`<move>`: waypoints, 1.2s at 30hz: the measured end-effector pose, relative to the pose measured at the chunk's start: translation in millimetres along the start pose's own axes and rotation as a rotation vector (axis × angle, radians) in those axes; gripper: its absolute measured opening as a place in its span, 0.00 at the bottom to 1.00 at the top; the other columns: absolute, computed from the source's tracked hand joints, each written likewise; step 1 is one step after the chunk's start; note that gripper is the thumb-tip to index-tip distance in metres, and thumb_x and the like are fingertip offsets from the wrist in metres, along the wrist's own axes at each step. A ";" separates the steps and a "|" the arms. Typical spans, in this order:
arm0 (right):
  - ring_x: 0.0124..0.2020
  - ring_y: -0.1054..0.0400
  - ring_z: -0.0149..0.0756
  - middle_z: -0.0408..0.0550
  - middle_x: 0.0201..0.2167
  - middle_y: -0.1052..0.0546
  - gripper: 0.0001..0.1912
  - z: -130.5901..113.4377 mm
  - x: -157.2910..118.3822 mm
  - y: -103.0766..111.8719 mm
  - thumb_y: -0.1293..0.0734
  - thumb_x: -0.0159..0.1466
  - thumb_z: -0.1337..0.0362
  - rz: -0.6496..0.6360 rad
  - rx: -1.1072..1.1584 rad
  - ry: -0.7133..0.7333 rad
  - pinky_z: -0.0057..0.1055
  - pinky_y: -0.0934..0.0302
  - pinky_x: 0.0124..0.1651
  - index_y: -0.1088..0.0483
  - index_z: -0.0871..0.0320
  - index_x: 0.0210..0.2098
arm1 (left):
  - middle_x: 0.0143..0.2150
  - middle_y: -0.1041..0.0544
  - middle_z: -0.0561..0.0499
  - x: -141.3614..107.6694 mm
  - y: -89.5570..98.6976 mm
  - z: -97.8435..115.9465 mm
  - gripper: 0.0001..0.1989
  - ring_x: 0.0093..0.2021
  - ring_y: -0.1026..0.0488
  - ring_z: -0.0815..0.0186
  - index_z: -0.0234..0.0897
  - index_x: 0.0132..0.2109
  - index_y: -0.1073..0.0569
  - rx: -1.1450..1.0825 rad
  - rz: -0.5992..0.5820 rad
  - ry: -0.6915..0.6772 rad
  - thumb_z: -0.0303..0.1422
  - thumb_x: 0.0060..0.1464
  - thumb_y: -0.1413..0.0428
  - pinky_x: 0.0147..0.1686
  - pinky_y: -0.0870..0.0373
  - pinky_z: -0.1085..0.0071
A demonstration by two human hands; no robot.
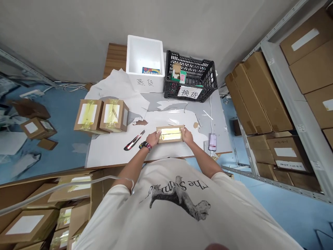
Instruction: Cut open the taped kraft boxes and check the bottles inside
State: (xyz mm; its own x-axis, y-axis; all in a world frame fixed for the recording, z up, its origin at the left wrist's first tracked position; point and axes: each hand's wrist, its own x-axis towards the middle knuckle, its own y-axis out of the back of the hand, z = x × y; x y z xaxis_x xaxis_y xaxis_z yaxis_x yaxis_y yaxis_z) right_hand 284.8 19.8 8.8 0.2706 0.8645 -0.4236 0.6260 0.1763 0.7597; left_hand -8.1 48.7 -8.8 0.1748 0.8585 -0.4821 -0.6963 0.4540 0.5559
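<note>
A small cardboard box with a white label and yellowish tape is held between both hands near the table's front edge. My left hand grips its left end, and a dark watch is on that wrist. My right hand grips the right end. Left of my left hand a red and black utility knife lies on the white table covering. Farther left, two taped cardboard boxes stand side by side, one at the outer side and the other closer in.
A white foam bin and a black crate stand at the table's back. A phone with a cable lies at the right. Shelves with cartons rise at right. A large open carton of boxes is at lower left.
</note>
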 end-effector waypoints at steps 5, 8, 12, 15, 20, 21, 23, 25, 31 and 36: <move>0.51 0.17 0.53 0.57 0.49 0.12 0.37 7.4 -14.3 -7.0 0.45 0.81 0.36 0.119 0.020 0.018 0.40 0.26 0.55 0.23 0.54 0.70 | 0.42 0.11 0.36 -15.6 -1.4 -9.8 0.36 0.47 0.14 0.43 0.36 0.64 0.18 0.047 -0.007 -0.052 0.60 0.75 0.52 0.47 0.25 0.60; 0.53 0.18 0.52 0.55 0.50 0.12 0.33 5.5 -18.7 -3.1 0.44 0.82 0.40 0.120 0.062 0.027 0.39 0.28 0.56 0.21 0.53 0.67 | 0.44 0.11 0.38 -21.1 0.3 -5.1 0.34 0.49 0.14 0.44 0.37 0.69 0.21 0.049 -0.036 -0.031 0.58 0.76 0.52 0.49 0.24 0.60; 0.54 0.19 0.51 0.56 0.53 0.13 0.31 2.6 -25.1 -0.3 0.46 0.82 0.43 0.213 0.169 0.115 0.39 0.29 0.60 0.21 0.54 0.65 | 0.58 0.12 0.41 -28.3 -2.2 0.9 0.31 0.58 0.15 0.46 0.42 0.75 0.27 -0.023 0.056 -0.103 0.52 0.76 0.48 0.57 0.24 0.60; 0.59 0.21 0.50 0.58 0.58 0.15 0.34 6.8 -31.1 -9.2 0.48 0.81 0.42 0.257 0.273 0.164 0.41 0.30 0.64 0.23 0.56 0.65 | 0.65 0.15 0.42 -34.9 -10.9 -0.3 0.32 0.62 0.16 0.49 0.45 0.75 0.28 -0.193 0.065 -0.111 0.54 0.73 0.45 0.61 0.23 0.60; 0.63 0.26 0.51 0.61 0.56 0.17 0.40 13.9 -29.5 -25.6 0.54 0.80 0.38 0.249 0.320 0.101 0.46 0.32 0.68 0.23 0.57 0.63 | 0.62 0.16 0.37 -26.0 -13.6 4.4 0.41 0.54 0.14 0.52 0.42 0.67 0.26 -0.539 0.013 0.196 0.70 0.68 0.49 0.49 0.15 0.60; 0.62 0.27 0.50 0.60 0.55 0.17 0.41 13.5 -27.5 -26.1 0.55 0.80 0.38 0.241 0.315 0.102 0.46 0.33 0.69 0.22 0.57 0.62 | 0.60 0.16 0.36 -20.2 -9.3 6.7 0.42 0.50 0.13 0.53 0.42 0.65 0.27 -0.623 -0.020 0.265 0.73 0.67 0.50 0.45 0.14 0.59; 0.61 0.27 0.50 0.59 0.53 0.17 0.41 11.3 -23.8 -24.9 0.55 0.80 0.37 0.222 0.309 0.108 0.45 0.33 0.69 0.22 0.56 0.60 | 0.56 0.16 0.36 -6.7 3.8 10.9 0.43 0.44 0.13 0.53 0.40 0.62 0.28 -0.765 -0.123 0.385 0.74 0.64 0.48 0.41 0.13 0.58; 0.61 0.26 0.49 0.59 0.54 0.17 0.40 8.4 -22.9 -23.5 0.53 0.79 0.37 0.214 0.325 0.106 0.44 0.33 0.68 0.22 0.56 0.60 | 0.51 0.16 0.37 5.9 20.0 12.8 0.41 0.42 0.13 0.51 0.39 0.60 0.28 -0.841 -0.273 0.498 0.72 0.62 0.43 0.42 0.12 0.54; 0.60 0.23 0.48 0.51 0.58 0.16 0.34 -0.5 -32.3 -34.2 0.47 0.76 0.38 0.265 0.509 -0.157 0.43 0.30 0.65 0.24 0.49 0.64 | 0.50 0.16 0.39 8.3 40.0 7.9 0.41 0.46 0.11 0.43 0.43 0.63 0.30 -0.957 -0.670 0.544 0.54 0.48 0.28 0.51 0.13 0.42; 0.60 0.22 0.45 0.51 0.57 0.15 0.39 -9.2 -22.2 -25.1 0.47 0.74 0.30 0.204 0.939 -0.312 0.40 0.26 0.59 0.24 0.50 0.62 | 0.66 0.21 0.40 -18.4 10.0 -1.4 0.53 0.57 0.14 0.47 0.51 0.75 0.41 -0.982 -0.608 0.224 0.45 0.46 0.26 0.61 0.17 0.40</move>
State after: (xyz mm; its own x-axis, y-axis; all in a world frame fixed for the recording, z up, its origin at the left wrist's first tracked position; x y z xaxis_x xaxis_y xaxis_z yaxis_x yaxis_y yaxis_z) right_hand 256.3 0.5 3.6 0.5316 0.6515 -0.5413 0.8326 -0.5193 0.1928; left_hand -19.2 37.1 4.7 0.6051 0.4581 -0.6511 -0.7954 0.3121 -0.5196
